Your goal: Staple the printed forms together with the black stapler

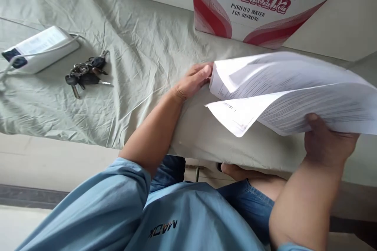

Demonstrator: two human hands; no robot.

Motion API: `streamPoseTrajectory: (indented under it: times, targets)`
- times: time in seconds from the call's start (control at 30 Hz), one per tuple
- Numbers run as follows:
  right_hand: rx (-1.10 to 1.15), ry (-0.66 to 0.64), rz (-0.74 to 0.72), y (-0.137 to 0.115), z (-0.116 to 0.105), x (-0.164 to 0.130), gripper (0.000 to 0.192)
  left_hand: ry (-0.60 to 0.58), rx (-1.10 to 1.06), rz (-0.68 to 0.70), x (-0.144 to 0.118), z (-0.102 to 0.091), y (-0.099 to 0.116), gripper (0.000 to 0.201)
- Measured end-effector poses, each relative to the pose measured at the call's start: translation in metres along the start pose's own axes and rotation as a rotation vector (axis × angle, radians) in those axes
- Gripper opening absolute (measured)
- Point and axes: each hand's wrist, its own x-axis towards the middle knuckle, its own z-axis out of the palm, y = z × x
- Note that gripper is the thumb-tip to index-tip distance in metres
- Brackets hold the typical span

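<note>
My right hand (325, 143) grips a sheaf of printed white papers (294, 94) from below, thumb on the lower sheet, holding them above the bed. The sheets fan apart at their left corners. My left hand (193, 81) reaches to the upper sheet's left edge, fingertips touching it, resting near the pale green bedsheet (141, 46). Whether the left fingers pinch the sheet is unclear.
A bunch of keys (86, 75) lies on the sheet at left, beside a white power strip (38, 48) with a cable. A red-and-white Wahaha water carton (253, 3) stands at the back against the wall. The bed edge runs just before my knees.
</note>
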Motion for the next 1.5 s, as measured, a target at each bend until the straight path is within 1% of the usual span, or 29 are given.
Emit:
streamPoseTrajectory:
  times: [0.1, 0.13, 0.23, 0.27, 0.33, 0.4, 0.43, 0.47, 0.5, 0.57, 0.6, 0.63, 0.67, 0.7, 0.73, 0.77, 0.83, 0.87, 0.93, 1.03, 1.07, 1.13, 1.2, 1.23, 1.3, 1.33, 1.4, 1.43, 1.5]
  targets:
    - [-0.041, 0.076, 0.013, -0.004, 0.011, 0.000, 0.047, -0.114, 0.001, -0.039, 0.003, 0.000, 0.003, 0.103]
    - [-0.060, 0.087, 0.019, -0.005, 0.014, -0.001, 0.042, -0.122, 0.016, -0.031, 0.004, 0.000, 0.006, 0.108]
    - [-0.072, 0.078, 0.002, -0.008, 0.019, -0.003, 0.040, -0.124, 0.045, 0.021, 0.007, 0.000, 0.015, 0.126]
    - [-0.067, 0.077, -0.013, -0.007, 0.019, -0.003, 0.040, -0.143, 0.044, 0.022, 0.009, 0.000, 0.016, 0.127]
    - [-0.052, 0.078, -0.046, -0.005, 0.019, -0.003, 0.041, -0.231, 0.044, -0.010, 0.010, -0.001, 0.016, 0.119]
    - [-0.032, 0.076, -0.097, 0.000, 0.018, -0.001, 0.045, -0.332, 0.069, -0.047, 0.009, -0.001, 0.011, 0.106]
    - [-0.020, 0.075, -0.133, 0.002, 0.017, 0.002, 0.049, -0.358, 0.091, -0.050, 0.007, 0.000, 0.009, 0.099]
    - [-0.006, 0.071, -0.173, 0.004, 0.016, 0.004, 0.053, -0.354, 0.116, -0.041, 0.005, 0.000, 0.007, 0.089]
    - [0.015, 0.064, -0.211, 0.007, 0.015, 0.008, 0.059, -0.324, 0.144, -0.020, 0.001, 0.001, 0.007, 0.079]
    - [0.078, 0.042, -0.271, 0.010, 0.009, 0.013, 0.076, -0.232, 0.207, 0.035, -0.007, 0.002, 0.013, 0.060]
    - [0.106, 0.020, -0.277, 0.011, 0.005, 0.014, 0.086, -0.220, 0.245, 0.065, -0.010, 0.003, 0.019, 0.059]
    - [0.118, -0.004, -0.263, 0.011, 0.000, 0.014, 0.094, -0.240, 0.292, 0.083, -0.013, 0.003, 0.026, 0.059]
    - [0.106, -0.033, -0.228, 0.012, -0.005, 0.012, 0.098, -0.292, 0.335, 0.086, -0.016, 0.003, 0.034, 0.060]
    - [0.065, -0.057, -0.169, 0.011, -0.012, 0.008, 0.096, -0.351, 0.375, 0.062, -0.017, 0.003, 0.041, 0.061]
    - [-0.008, -0.061, -0.106, 0.011, -0.018, 0.004, 0.087, -0.434, 0.414, 0.020, -0.017, 0.002, 0.046, 0.066]
    - [-0.104, -0.084, -0.018, 0.010, -0.023, -0.002, 0.078, -0.492, 0.460, -0.003, -0.016, 0.001, 0.049, 0.073]
    - [-0.186, -0.024, 0.071, 0.010, -0.031, -0.011, 0.068, -0.534, 0.551, 0.004, -0.015, -0.002, 0.049, 0.084]
    - [-0.189, -0.001, 0.082, 0.010, -0.034, -0.015, 0.065, -0.535, 0.573, 0.009, -0.016, -0.003, 0.046, 0.087]
    - [-0.156, 0.026, 0.063, 0.010, -0.035, -0.018, 0.062, -0.518, 0.591, 0.010, -0.018, -0.006, 0.037, 0.081]
    - [-0.167, -0.036, 0.118, 0.007, -0.029, -0.017, 0.061, -0.470, 0.653, -0.030, -0.026, -0.006, 0.024, 0.062]
    - [-0.171, -0.068, 0.146, 0.005, -0.026, -0.016, 0.061, -0.448, 0.673, -0.048, -0.028, -0.005, 0.020, 0.060]
    - [-0.138, -0.132, 0.167, -0.002, -0.017, -0.016, 0.063, -0.376, 0.666, -0.062, -0.030, -0.002, 0.016, 0.062]
    - [-0.084, -0.196, 0.174, -0.010, -0.011, -0.016, 0.069, -0.254, 0.616, -0.065, -0.031, 0.002, 0.014, 0.068]
    - [-0.075, -0.236, 0.205, -0.013, -0.011, -0.016, 0.071, -0.189, 0.587, -0.072, -0.031, 0.003, 0.015, 0.071]
    - [-0.112, -0.336, 0.350, -0.019, -0.015, -0.014, 0.072, -0.074, 0.524, -0.094, -0.028, 0.005, 0.020, 0.076]
    - [-0.156, -0.377, 0.440, -0.021, -0.020, -0.012, 0.070, -0.051, 0.494, -0.112, -0.026, 0.006, 0.024, 0.076]
    - [-0.245, -0.406, 0.573, -0.023, -0.034, -0.005, 0.067, -0.085, 0.453, -0.158, -0.021, 0.007, 0.034, 0.073]
    - [-0.273, -0.393, 0.594, -0.023, -0.041, -0.001, 0.068, -0.133, 0.445, -0.191, -0.018, 0.008, 0.040, 0.072]
    - [-0.268, -0.362, 0.563, -0.021, -0.051, 0.005, 0.071, -0.277, 0.468, -0.275, -0.011, 0.014, 0.049, 0.067]
